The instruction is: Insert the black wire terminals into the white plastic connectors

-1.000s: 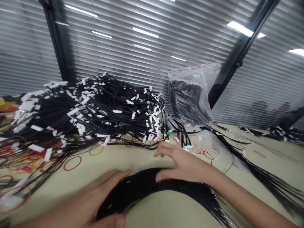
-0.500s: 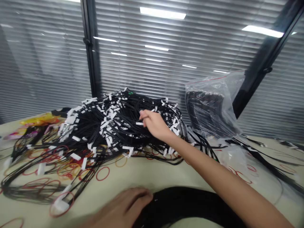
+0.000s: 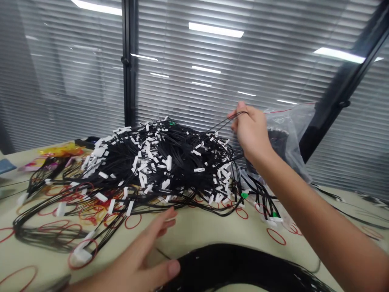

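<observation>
My right hand (image 3: 251,127) is raised above the right end of a big heap of black cables (image 3: 179,156). Its thumb and fingers are pinched on thin black cables (image 3: 225,122), which run down leftward into the heap. White connectors or tags (image 3: 148,150) cover much of the pile. Low in front, my left hand (image 3: 146,251) is open, thumb and fingers apart, with nothing in it. Its thumb tip is at the left end of a thick, curved bundle of black cables (image 3: 237,263); whether they touch I cannot tell.
Red rubber bands (image 3: 276,236) lie scattered on the pale table (image 3: 194,231). A clear zip bag (image 3: 291,138) with black contents stands behind my right forearm. Yellow and pink packets (image 3: 60,150) lie at the far left. A window with blinds (image 3: 182,97) rises behind the table.
My right hand has risen from the heap toward the right, pulling thin black cables with it. My left hand has lifted off the curved bundle's end and spread its fingers.
</observation>
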`<state>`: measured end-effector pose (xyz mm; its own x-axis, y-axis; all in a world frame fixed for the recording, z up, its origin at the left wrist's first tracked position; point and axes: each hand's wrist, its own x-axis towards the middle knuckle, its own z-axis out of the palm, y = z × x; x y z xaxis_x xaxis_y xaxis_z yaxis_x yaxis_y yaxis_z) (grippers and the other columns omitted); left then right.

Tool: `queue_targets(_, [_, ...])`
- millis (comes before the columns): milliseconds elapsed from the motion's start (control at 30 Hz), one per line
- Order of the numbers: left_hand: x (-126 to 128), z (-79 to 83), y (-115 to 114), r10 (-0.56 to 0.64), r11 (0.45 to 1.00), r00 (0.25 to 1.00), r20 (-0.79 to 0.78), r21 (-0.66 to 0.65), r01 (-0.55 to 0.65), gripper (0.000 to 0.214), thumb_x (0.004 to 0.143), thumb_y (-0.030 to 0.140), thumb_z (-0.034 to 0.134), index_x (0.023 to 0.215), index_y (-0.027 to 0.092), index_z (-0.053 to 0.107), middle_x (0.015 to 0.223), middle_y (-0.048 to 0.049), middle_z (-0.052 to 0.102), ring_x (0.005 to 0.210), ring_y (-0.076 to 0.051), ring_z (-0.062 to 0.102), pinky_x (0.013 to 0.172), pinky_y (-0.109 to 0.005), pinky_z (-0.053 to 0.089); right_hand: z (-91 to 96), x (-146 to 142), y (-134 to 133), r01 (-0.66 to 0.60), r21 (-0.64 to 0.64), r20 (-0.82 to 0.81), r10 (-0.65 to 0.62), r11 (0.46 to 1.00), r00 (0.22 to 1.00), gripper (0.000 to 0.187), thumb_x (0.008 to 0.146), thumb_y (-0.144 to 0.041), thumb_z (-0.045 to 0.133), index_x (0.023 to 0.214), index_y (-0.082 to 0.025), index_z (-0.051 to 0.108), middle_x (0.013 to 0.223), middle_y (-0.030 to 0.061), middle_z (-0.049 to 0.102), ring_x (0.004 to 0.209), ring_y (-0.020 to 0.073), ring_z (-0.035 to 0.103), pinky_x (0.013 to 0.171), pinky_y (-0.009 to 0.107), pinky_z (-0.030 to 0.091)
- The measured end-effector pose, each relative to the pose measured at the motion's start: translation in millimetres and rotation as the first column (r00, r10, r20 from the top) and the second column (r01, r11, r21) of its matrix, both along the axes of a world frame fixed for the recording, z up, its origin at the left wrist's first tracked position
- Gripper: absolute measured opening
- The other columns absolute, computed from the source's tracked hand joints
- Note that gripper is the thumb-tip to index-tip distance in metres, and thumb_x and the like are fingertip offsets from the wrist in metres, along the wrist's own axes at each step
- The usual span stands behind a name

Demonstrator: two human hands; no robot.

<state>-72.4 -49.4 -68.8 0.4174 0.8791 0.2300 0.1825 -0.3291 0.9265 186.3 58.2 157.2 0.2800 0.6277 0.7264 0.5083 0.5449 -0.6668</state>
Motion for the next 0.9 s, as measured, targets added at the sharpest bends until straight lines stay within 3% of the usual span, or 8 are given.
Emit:
queue_targets(167, [25.3, 19.3, 16.4, 0.166, 0.962, 0.909, 0.383, -0.267, -0.063, 0.096, 0.068, 0.048, 0.09, 0.146, 0.034, 0.036, 0.15, -0.0177, 0.055, 0.113, -0.034, 0.071, 0.099, -0.05, 0.057, -41.9, 7.8, -40.3, -0.134, -0.261, 0.005, 0.14, 0.956, 0.99, 0.034, 0.099, -0.041, 0.04, 0.077, -0.019, 0.055, 0.051, -0.0065, 0.038, 0.043, 0.0091, 0.03, 0.047, 0.024, 0.026])
queue_targets(233, [25.8, 38.1, 24.0, 0.302, 0.919, 0.862, 0.406, -0.366, -0.149, 0.085, 0.064, 0.042, 0.094, 0.133, 0.027, 0.046, 0.141, -0.0179, 0.064, 0.104, -0.031, 0.075, 0.093, -0.043, 0.061, -64.5, 15.4, -51.5, -0.161, -0.365, 0.051, 0.193, 0.917, 0.98, 0.038, 0.096, -0.045, 0.038, 0.078, -0.018, 0.057, 0.048, -0.0068, 0.037, 0.041, 0.0095, 0.03, 0.045, 0.024, 0.026])
queue_targets(333, [17.8, 61.4, 38.1, 0.452, 0.847, 0.81, 0.374, -0.466, -0.257, 0.052, 0.074, 0.033, 0.088, 0.112, 0.024, 0.054, 0.132, -0.0128, 0.071, 0.109, -0.024, 0.074, 0.094, -0.03, 0.061, -101.8, 32.4, -59.7, -0.135, -0.479, 0.152, 0.233, 0.867, 0.96, 0.041, 0.093, -0.047, 0.036, 0.089, -0.016, 0.062, 0.054, -0.0041, 0.046, 0.044, 0.0118, 0.039, 0.044, 0.024, 0.032])
queue_targets(433, [11.1, 70.6, 50.2, 0.471, 0.832, 0.818, 0.33, -0.474, -0.289, 0.044, 0.074, 0.022, 0.085, 0.108, 0.026, 0.058, 0.117, -0.0059, 0.077, 0.107, -0.017, 0.075, 0.092, -0.02, 0.059, -138.8, 48.1, -59.5, -0.043, -0.528, 0.322, 0.247, 0.848, 0.914, 0.042, 0.084, -0.048, 0.06, 0.109, -0.014, 0.065, 0.087, 0.0058, 0.067, 0.066, 0.0164, 0.059, 0.062, 0.03, 0.049])
queue_targets(533, [10.1, 70.4, 54.4, 0.422, 0.855, 0.871, 0.251, -0.43, -0.29, 0.038, 0.068, 0.022, 0.087, 0.102, 0.025, 0.069, 0.1, -0.0026, 0.08, 0.095, -0.016, 0.077, 0.084, -0.019, 0.06, -165.8, 56.2, -54.5, 0.096, -0.544, 0.505, 0.234, 0.834, 0.831, 0.048, 0.072, -0.028, 0.08, 0.115, -0.013, 0.066, 0.108, 0.0114, 0.069, 0.092, 0.023, 0.065, 0.087, 0.039, 0.052])
queue_targets(667, [5.8, 74.8, 53.5, 0.325, 0.926, 0.939, 0.11, -0.238, -0.293, 0.022, 0.066, 0.039, 0.087, 0.075, 0.022, 0.075, 0.07, 0.0003, 0.074, 0.066, -0.014, 0.069, 0.06, -0.019, 0.055, -170.2, 63.6, -44.3, 0.235, -0.518, 0.663, 0.213, 0.822, 0.717, 0.014, 0.094, -0.026, 0.066, 0.102, -0.014, 0.067, 0.096, 0.0043, 0.069, 0.092, 0.019, 0.066, 0.091, 0.042, 0.053])
queue_targets(767, [-5.3, 84.8, 59.4, 0.288, 0.956, 0.958, 0.012, -0.066, -0.287, 0.033, 0.068, 0.048, 0.083, 0.057, 0.02, 0.069, 0.057, 0.0013, 0.065, 0.057, -0.012, 0.06, 0.055, -0.019, 0.046, -154.3, 71.8, -35.7, 0.236, -0.47, 0.721, 0.216, 0.85, 0.658, 0.019, 0.1, -0.03, 0.06, 0.092, -0.015, 0.067, 0.094, 0.0031, 0.068, 0.094, 0.0178, 0.066, 0.092, 0.041, 0.053])
queue_targets(900, [-21.6, 89.8, 78.2, 0.317, 0.947, 0.944, -0.096, 0.095, -0.308, 0.035, 0.071, 0.051, 0.079, 0.058, 0.02, 0.068, 0.053, 0.0009, 0.063, 0.054, -0.013, 0.055, 0.051, -0.02, 0.039, -133.1, 73.1, -27.2, 0.16, -0.416, 0.739, 0.23, 0.895, 0.633, 0.017, 0.099, -0.026, 0.059, 0.089, -0.015, 0.067, 0.091, 0.0026, 0.068, 0.1, 0.0197, 0.064, 0.099, 0.045, 0.047])
